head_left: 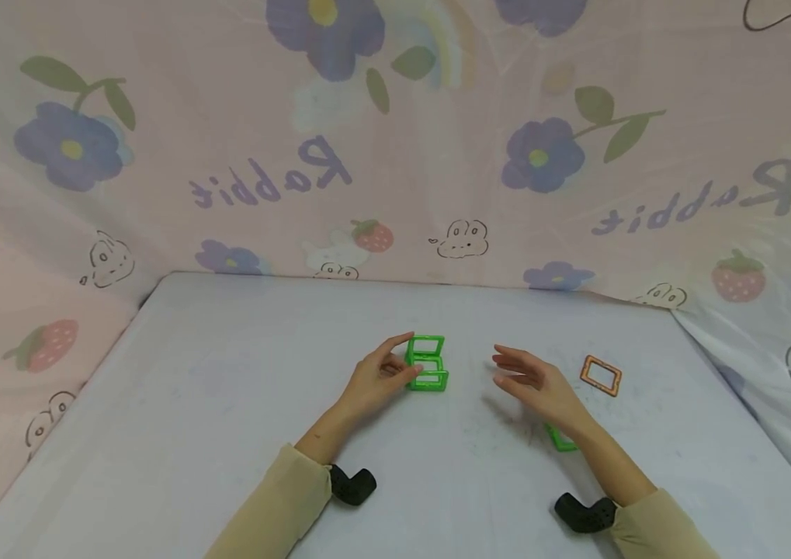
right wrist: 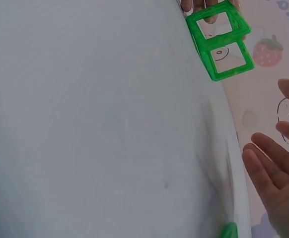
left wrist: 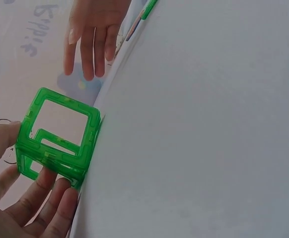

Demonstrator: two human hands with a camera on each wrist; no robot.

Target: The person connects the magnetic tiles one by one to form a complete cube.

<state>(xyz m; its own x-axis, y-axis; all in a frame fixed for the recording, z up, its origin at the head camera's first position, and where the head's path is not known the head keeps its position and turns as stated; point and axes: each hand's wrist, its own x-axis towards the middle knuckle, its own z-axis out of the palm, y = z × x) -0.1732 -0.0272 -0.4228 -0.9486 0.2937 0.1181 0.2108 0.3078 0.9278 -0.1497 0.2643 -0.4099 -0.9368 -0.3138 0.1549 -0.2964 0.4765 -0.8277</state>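
My left hand [head_left: 377, 380] holds a small box-like build of green magnetic tiles [head_left: 430, 386] near the middle of the white table. In the left wrist view, thumb and fingers grip the edges of these open square frames. The right wrist view shows the build's upright frames [right wrist: 221, 40] with fingertips behind them. To the right, my right hand [head_left: 538, 384] hovers above the table, fingers loosely extended and holding nothing. A loose green tile [head_left: 566, 447] lies partly hidden beneath the right wrist.
An orange magnetic tile [head_left: 598, 387] lies flat to the right of my right hand. The white table [head_left: 227, 373] ends at a patterned curtain [head_left: 423, 171] behind it and at the sides. Black devices [head_left: 353, 486] sit at both wrists.
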